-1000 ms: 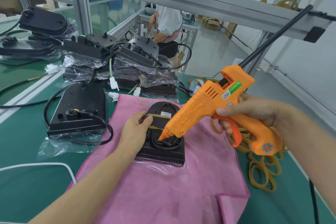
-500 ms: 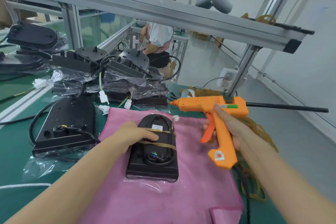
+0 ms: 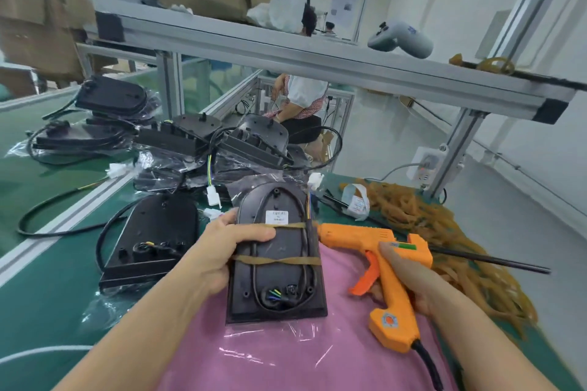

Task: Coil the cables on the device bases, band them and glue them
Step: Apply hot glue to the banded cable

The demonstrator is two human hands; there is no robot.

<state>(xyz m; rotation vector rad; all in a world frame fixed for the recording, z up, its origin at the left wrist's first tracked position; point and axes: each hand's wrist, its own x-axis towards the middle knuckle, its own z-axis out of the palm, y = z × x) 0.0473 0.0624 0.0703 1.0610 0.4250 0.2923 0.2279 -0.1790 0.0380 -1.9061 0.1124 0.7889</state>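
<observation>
From the head camera, the left hand [image 3: 222, 251] grips a black base [image 3: 276, 260] by its left edge, with the thumb curled over the top and the other fingers hidden under it. The near end of the base sits on a pink cloth [image 3: 286, 355], but the picture does not show if the far end is lifted. A black cable [image 3: 254, 267] runs in a loop on the base, and two tan rubber bands [image 3: 276, 260] go across it and hold the loop down. Colored wire ends show at the near end of the base.

The right hand [image 3: 409, 282] is just right of the base. Its fingers wrap the handle of an orange glue gun [image 3: 386, 267], and one finger lies along the body, off the trigger. The tip points at the right edge of the base, close to it, but it is not on the wires.

This base looks coiled, banded and maybe glued, so this step seems nearly over. The next move, I think, is to put this base away with care so the glue stays put, then pick up the loose base [image 3: 155, 238] left of it. A heap of rubber bands [image 3: 444, 232] waits to the right of the base.
</observation>
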